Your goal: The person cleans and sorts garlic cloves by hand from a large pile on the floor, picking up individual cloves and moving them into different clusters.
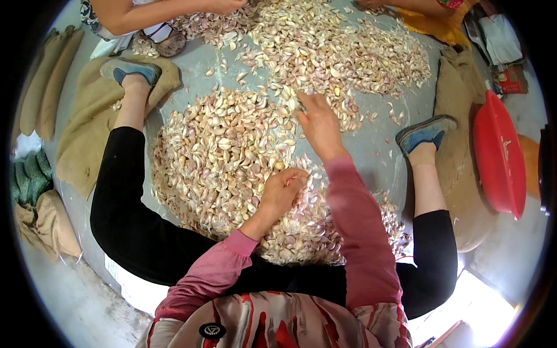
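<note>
A broad heap of loose garlic cloves (214,145), whitish and pinkish with bits of papery skin, lies on the grey floor between my legs. Low over its right part is my left hand (282,192), its fingers curled together; whatever they may hold is hidden. Farther forward, my right hand (320,124) reaches where this heap meets a second pile of garlic cloves (325,52). Its fingers are stretched out and a little apart, with nothing visible between them. Pale cloves lie just beside its fingertips.
Another person's forearm (151,16) comes in at the upper left, a second person's hand (371,4) at the upper right. My shoes rest at both sides, by brown sackcloth (81,139). A red plastic basin (500,153) stands tilted at the right. Filled sacks (49,87) line the left.
</note>
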A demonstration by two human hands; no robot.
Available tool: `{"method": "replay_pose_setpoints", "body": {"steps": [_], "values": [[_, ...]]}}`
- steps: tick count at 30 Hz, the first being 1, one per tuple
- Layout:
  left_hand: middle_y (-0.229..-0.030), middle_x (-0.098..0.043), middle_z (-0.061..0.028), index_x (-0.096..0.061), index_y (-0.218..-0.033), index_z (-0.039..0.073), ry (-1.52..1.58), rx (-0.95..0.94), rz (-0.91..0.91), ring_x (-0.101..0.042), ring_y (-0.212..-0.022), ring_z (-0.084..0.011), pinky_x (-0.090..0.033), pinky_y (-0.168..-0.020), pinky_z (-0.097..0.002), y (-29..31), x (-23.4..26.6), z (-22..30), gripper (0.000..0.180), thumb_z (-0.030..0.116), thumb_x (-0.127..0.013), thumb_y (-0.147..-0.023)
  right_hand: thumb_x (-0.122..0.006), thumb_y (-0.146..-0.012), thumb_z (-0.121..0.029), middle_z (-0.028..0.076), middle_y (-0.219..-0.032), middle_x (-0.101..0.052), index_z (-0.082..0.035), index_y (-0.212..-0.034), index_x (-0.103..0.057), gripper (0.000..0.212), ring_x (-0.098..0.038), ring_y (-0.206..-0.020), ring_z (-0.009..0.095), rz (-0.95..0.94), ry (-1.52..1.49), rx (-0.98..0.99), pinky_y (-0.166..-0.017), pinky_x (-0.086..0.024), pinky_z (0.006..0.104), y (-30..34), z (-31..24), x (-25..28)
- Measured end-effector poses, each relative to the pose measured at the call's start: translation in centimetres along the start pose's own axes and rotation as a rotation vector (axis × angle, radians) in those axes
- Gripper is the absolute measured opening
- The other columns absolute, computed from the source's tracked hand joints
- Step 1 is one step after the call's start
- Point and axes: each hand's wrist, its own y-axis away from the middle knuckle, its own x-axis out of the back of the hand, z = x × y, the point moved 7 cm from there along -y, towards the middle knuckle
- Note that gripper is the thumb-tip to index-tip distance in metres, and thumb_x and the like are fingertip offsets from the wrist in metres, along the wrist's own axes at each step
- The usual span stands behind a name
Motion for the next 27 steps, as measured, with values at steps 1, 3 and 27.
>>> {"method": "replay_pose_setpoints", "body": {"steps": [1,3,27], "values": [[-0.073,-0.059,0.0002,-0.064,-0.106,-0.002,0.019,0.019,-0.004,-0.051,-0.057,-0.0067,-0.043,-0.051,-0.0227,-0.1,-0.3,0.3,0.019,0.012,-0.056,-0.097,-0.070,-0.082,-0.014,0.012,-0.100,-0.061,-0.008,-0.109,-0.065,0.028,-0.060,-0.091,0.034,-0.007,0.011,0.028,-0.077,-0.049,0.0419,-0.9,-0.2,-0.1],[-0.075,-0.059,-0.0004,-0.064,-0.107,-0.002,0.059,0.062,-0.005,-0.051,-0.057,-0.0073,-0.044,-0.051,-0.0223,-0.1,-0.4,0.7,0.020,0.013,-0.055,-0.098,-0.069,-0.081,-0.011,0.011,-0.102,-0.060,-0.009,-0.107,-0.066,0.026,-0.060,-0.091,0.032,-0.030,0.116,0.147,-0.077,-0.050,0.0410,-1.1,0.2,-1.8],[-0.089,-0.067,-0.0057,-0.062,-0.114,0.001,0.153,0.046,0.014,-0.063,-0.071,-0.0107,-0.049,-0.059,-0.0218,-0.1,-0.1,1.6,0.025,0.019,-0.052,-0.100,-0.067,-0.080,-0.011,0.010,-0.082,-0.061,-0.009,-0.096,-0.069,0.016,-0.061,-0.080,0.029,0.224,0.109,0.107,-0.071,-0.050,0.0393,-1.4,2.0,1.5]]}}
